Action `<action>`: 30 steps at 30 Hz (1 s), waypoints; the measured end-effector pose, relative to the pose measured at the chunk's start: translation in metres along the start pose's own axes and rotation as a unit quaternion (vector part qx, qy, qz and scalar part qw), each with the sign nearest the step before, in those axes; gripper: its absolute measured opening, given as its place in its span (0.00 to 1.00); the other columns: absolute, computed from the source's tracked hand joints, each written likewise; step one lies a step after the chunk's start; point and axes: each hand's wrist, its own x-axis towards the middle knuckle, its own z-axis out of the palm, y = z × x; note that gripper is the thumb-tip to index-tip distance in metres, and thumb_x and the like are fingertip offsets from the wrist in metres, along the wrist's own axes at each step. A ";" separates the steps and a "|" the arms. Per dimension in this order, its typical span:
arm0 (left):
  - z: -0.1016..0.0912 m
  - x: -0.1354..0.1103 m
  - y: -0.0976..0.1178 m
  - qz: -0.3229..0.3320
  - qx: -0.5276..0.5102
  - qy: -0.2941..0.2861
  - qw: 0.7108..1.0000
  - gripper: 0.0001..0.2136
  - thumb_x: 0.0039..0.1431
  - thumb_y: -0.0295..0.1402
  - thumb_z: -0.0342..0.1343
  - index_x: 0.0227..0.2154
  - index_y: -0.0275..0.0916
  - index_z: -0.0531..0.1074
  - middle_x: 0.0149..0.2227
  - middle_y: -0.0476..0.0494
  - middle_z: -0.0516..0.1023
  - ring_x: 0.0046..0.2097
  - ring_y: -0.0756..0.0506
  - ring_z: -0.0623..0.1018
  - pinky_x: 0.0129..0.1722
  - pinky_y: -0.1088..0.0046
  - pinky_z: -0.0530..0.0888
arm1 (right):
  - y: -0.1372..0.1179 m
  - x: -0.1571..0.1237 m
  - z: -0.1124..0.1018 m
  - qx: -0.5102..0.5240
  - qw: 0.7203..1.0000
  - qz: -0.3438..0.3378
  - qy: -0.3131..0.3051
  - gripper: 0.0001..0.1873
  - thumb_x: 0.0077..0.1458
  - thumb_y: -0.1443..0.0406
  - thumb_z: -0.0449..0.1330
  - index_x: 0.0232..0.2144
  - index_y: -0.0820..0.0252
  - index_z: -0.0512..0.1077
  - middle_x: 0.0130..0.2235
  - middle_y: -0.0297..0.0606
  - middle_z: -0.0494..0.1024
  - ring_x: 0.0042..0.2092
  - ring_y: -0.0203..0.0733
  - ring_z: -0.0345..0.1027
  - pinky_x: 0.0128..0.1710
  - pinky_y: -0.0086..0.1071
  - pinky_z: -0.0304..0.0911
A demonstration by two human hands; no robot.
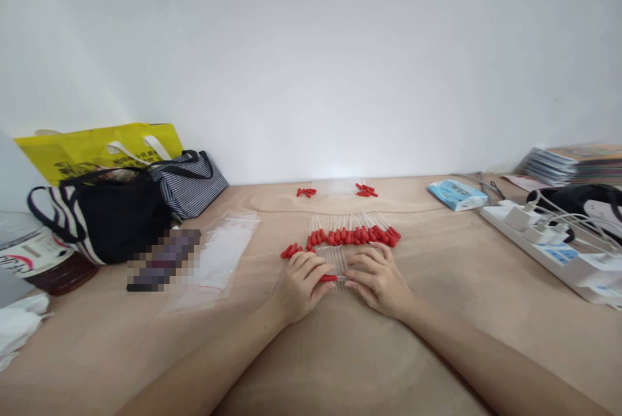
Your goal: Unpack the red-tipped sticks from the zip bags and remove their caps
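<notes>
Low over the table, my left hand (pixel 300 286) is closed on a red rubber bulb (pixel 328 278). My right hand (pixel 383 281) pinches the clear glass tube (pixel 341 278) that meets this bulb, so both hands grip the two ends of one dropper. Whether the bulb is fully pushed on cannot be made out. Between and just beyond my fingers lie several bare glass tubes (pixel 330 254) side by side. Loose red bulbs (pixel 291 251) rest by my left hand. Farther back, a row of droppers with red bulbs (pixel 359 234) lies with the bulbs toward me.
Clear plastic bags (pixel 223 254) lie on the left, near a blurred-out object (pixel 165 260), a black bag (pixel 121 215) and a drink bottle (pixel 48 254). On the right are a blue tissue pack (pixel 457 194) and a power strip (pixel 554 251) with cables. More red bulbs (pixel 367 190) sit near the wall.
</notes>
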 end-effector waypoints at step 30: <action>-0.005 -0.007 -0.003 0.034 -0.060 0.022 0.997 0.05 0.57 0.25 0.48 0.30 0.39 0.68 0.32 0.49 0.77 0.37 0.48 0.73 0.42 0.67 0.68 | 0.000 -0.010 -0.018 0.044 0.999 0.015 0.003 0.09 0.55 0.65 0.52 0.31 0.54 0.73 0.23 0.31 0.75 0.35 0.38 0.64 0.49 0.44 0.44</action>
